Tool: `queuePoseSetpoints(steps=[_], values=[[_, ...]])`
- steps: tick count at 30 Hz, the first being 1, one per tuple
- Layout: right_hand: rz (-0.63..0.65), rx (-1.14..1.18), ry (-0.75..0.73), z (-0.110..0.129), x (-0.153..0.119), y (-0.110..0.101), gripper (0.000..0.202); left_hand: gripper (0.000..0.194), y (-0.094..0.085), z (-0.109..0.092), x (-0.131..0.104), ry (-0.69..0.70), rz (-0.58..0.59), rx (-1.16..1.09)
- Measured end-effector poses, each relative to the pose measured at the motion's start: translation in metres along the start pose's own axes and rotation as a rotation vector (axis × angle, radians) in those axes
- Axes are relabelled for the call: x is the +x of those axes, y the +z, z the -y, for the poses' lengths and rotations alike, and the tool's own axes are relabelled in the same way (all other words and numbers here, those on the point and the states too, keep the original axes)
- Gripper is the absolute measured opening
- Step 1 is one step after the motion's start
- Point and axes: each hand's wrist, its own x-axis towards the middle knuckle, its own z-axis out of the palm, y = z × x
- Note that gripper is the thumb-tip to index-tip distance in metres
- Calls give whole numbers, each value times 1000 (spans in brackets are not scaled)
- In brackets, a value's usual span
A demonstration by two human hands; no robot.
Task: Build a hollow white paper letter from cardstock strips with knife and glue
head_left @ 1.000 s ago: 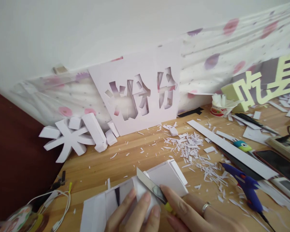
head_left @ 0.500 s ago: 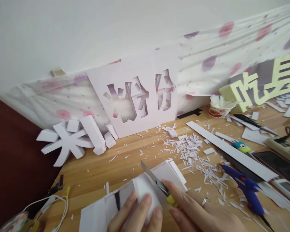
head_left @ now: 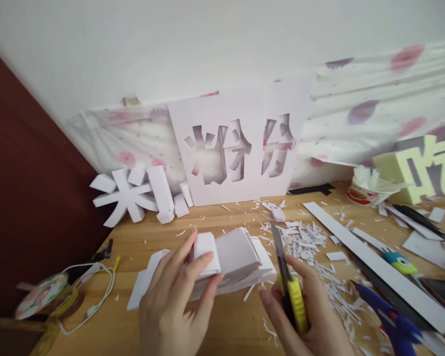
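Note:
My left hand (head_left: 183,291) is closed on a small white foam block (head_left: 206,251), thumb on one side and fingers over the other. Just right of the block and partly under it lie flat white foam-board pieces (head_left: 237,251). In my right hand (head_left: 307,306) is a utility knife (head_left: 295,299) with a yellow and black handle; its blade is out and points up and away, apart from the block. A white foam character (head_left: 129,198) and loose white blocks (head_left: 181,205) stand at the back left.
A white board (head_left: 241,193) with cut-out characters leans on the wall. White scraps (head_left: 304,240) litter the wooden table. On the right are a long white strip (head_left: 367,257), a blue glue gun (head_left: 387,316), a paper bowl (head_left: 371,190) and yellow foam characters (head_left: 408,173). Tape rolls (head_left: 44,296) sit left.
The knife has come away from the block and now points upward to the right. My left hand has lifted and turned the block. The view has shifted left.

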Motion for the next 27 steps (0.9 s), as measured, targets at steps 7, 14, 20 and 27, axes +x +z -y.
queuePoseSetpoints(steps=[7,14,20,27], values=[[192,176,38,-16,10,5,46,27,-13,27,23,-5,212,-50],[199,274,42,-16,17,25,47,42,-20,73,54,-176,605,-332],[142,319,7,-5,32,46,51,53,-18,77,52,-251,486,-443],[233,214,-72,-2,39,18,41,36,-29,34,25,-8,485,-331]])
